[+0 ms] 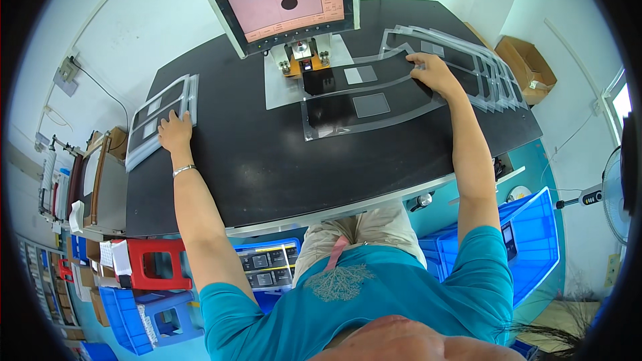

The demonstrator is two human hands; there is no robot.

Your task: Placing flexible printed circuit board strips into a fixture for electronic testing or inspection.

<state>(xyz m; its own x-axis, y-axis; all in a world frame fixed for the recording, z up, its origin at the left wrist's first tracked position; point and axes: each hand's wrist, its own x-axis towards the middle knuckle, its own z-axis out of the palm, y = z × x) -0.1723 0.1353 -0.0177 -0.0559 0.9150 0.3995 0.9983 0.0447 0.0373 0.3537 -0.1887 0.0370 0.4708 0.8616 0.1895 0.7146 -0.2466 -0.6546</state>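
Observation:
A clear-edged plastic sheet with black panels and pale rectangular windows (341,108) lies below the machine's head. My right hand (435,75) pinches this sheet at its right end, where it bends up slightly off the table. On the left, my left hand (175,132) rests with fingers spread on the right side of a stack of similar sheets (144,135). The machine's metal and orange working head (304,60) stands over the far left corner of the sheet I hold. Above it, the monitor (281,0) displays a dark oval on a pink field.
A fanned pile of similar sheets (468,60) covers the table's far right, beside a cardboard box (525,70). The black table (267,174) has a pale front edge. Blue bins (528,241), a red stool (157,264) and a fan (612,194) stand around it.

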